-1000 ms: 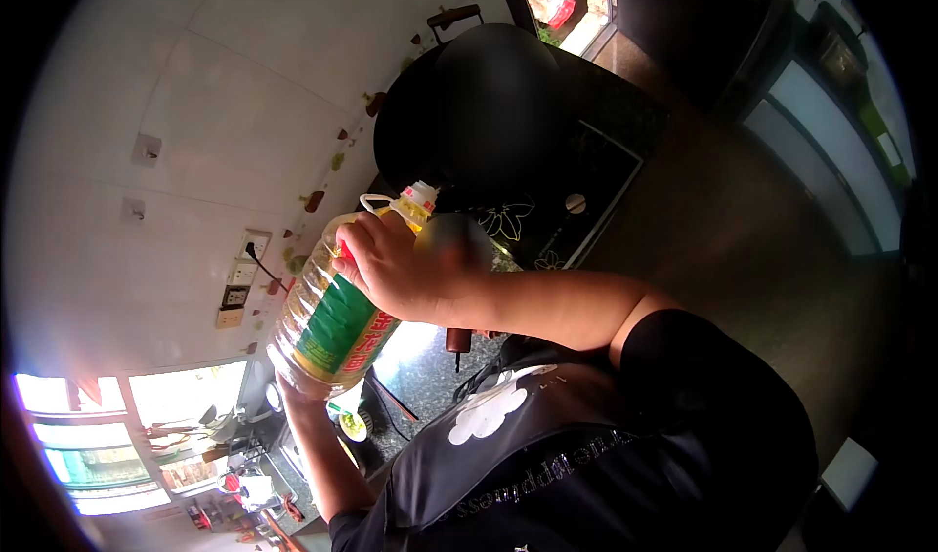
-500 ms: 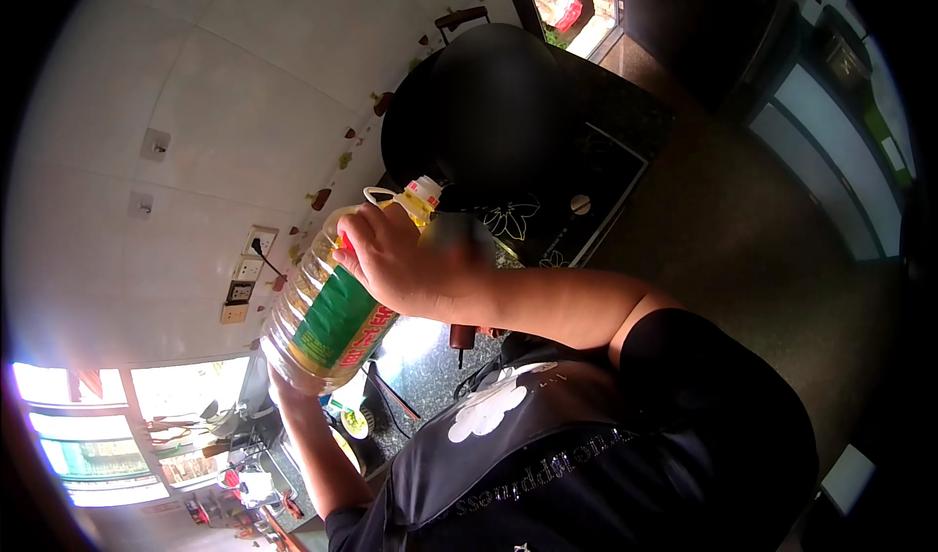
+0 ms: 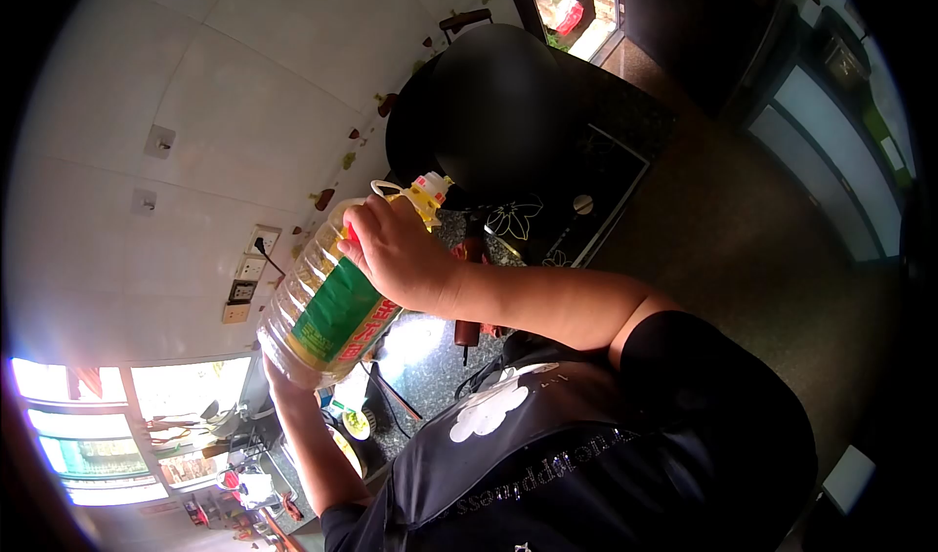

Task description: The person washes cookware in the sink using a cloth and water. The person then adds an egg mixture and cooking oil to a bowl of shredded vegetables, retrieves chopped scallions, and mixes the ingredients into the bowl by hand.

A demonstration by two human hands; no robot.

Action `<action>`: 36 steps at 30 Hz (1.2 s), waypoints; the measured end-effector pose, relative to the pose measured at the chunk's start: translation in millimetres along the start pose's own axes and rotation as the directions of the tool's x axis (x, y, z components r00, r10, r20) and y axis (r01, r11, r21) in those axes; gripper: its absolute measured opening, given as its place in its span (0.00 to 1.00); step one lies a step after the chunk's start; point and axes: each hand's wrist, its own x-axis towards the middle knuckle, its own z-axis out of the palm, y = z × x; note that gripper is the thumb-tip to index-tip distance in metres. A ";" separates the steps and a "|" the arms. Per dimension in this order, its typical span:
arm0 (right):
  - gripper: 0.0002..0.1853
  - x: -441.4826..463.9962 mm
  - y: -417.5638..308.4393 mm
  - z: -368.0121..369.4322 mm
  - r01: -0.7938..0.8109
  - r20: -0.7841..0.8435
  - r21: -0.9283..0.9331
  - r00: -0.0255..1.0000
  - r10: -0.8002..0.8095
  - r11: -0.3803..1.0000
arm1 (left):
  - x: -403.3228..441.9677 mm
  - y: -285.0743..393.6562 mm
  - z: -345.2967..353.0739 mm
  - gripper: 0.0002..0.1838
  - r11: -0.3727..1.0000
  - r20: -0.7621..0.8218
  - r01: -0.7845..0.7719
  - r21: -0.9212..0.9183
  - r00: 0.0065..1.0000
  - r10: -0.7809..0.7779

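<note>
A large clear plastic oil bottle (image 3: 337, 303) with a green label and some yellow oil is tilted, its white-and-yellow neck pointing up and right toward a dark wok (image 3: 420, 127). My right hand (image 3: 396, 254) is closed round the bottle near its neck. At the bottle's lower end my left hand (image 3: 280, 376) supports the base, with its fingers mostly hidden behind the plastic. The wok's inside is too dark and blurred to make out. The neck is close to the wok's near edge.
The wok sits on a black glass cooktop (image 3: 611, 176) with a knob. A brown handle (image 3: 468, 329) lies on the speckled counter (image 3: 420, 361). Near my left forearm stands a small bowl of chopped green food (image 3: 359, 423). Wall sockets (image 3: 249, 269) line the tiled wall.
The bottle and my right hand have shifted slightly up and right, bringing the neck a little nearer the wok. Both hands keep their hold.
</note>
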 end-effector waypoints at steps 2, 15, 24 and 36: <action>0.10 1.0 1.3 -0.3 0.010 -0.009 -0.023 1.000 -0.010 1.000 | -1.7 0.7 4.3 0.29 1.000 -0.015 -0.002 -0.006 1.000 0.002; 0.10 0.0 2.1 -4.9 0.011 -0.033 -0.076 0.999 -0.013 0.997 | 3.6 2.0 12.2 0.30 1.000 0.042 0.001 0.009 0.999 -0.002; 0.10 -2.5 4.0 -7.0 -0.009 -0.052 -0.093 0.999 0.004 0.996 | 4.8 2.5 17.0 0.30 1.000 0.012 0.004 -0.003 1.000 -0.004; 0.10 -1.4 2.6 -9.4 0.004 -0.061 -0.122 0.998 -0.011 0.993 | 5.6 -0.2 6.0 0.31 0.998 0.012 0.043 -0.052 0.999 -0.043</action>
